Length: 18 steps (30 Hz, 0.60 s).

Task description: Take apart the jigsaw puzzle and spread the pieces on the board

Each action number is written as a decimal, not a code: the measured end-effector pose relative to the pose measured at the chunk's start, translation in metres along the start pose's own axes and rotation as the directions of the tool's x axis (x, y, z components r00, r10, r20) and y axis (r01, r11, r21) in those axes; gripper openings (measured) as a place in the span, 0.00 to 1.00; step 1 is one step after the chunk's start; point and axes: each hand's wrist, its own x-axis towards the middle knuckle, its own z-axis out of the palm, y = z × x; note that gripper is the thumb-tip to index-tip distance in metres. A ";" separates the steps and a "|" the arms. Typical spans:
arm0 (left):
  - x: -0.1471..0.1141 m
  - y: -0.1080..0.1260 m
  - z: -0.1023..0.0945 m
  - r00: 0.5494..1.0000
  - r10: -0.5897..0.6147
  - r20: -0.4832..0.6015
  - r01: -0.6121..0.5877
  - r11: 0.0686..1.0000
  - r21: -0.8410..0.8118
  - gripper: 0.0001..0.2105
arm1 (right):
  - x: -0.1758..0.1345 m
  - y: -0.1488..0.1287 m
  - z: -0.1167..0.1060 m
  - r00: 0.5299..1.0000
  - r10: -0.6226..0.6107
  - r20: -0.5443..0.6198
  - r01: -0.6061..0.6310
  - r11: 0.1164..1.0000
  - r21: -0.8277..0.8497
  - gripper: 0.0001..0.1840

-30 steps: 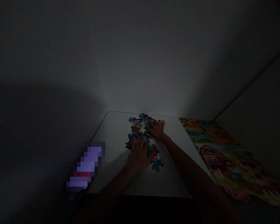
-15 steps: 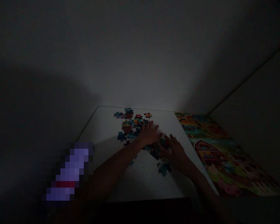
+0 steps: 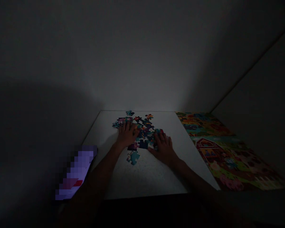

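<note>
A loose heap of colourful jigsaw puzzle pieces (image 3: 143,133) lies on the white tabletop (image 3: 144,180). My left hand (image 3: 127,134) rests on the heap's left side, fingers spread and pointing away from me, hiding some pieces beneath it. Flat against the right side of the heap is my right hand (image 3: 165,147), its fingers also stretched out over pieces. One teal piece (image 3: 133,157) lies nearer to me, apart from my hands. A blue piece (image 3: 129,113) sits at the far edge and an orange one (image 3: 149,116) to its right.
Two assembled picture puzzles lie along the right: a farm scene with a red barn (image 3: 232,164) and, behind it, an orange and green animal scene (image 3: 201,123). A lit screen (image 3: 77,172), blurred out, stands at the left. A pale wall (image 3: 137,63) rises behind the table.
My left hand has moved left across the heap, and my right hand has shifted a little left. The pieces have been pushed closer together; the teal piece near me has slid left.
</note>
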 end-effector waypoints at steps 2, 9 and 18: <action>-0.023 0.006 0.001 1.000 0.017 -0.013 -0.017 1.000 0.003 0.30 | 0.022 -0.006 -0.003 0.998 0.055 0.007 -0.055 0.998 0.015 0.50; -0.081 0.005 0.009 0.975 0.204 -0.092 -0.202 0.979 0.029 0.29 | 0.051 -0.027 -0.005 0.999 -0.019 0.051 0.017 0.999 0.037 0.46; -0.083 -0.015 0.005 0.989 -0.019 -0.147 0.036 0.993 0.114 0.30 | 0.067 0.006 -0.021 0.991 -0.099 0.089 0.098 0.995 0.010 0.36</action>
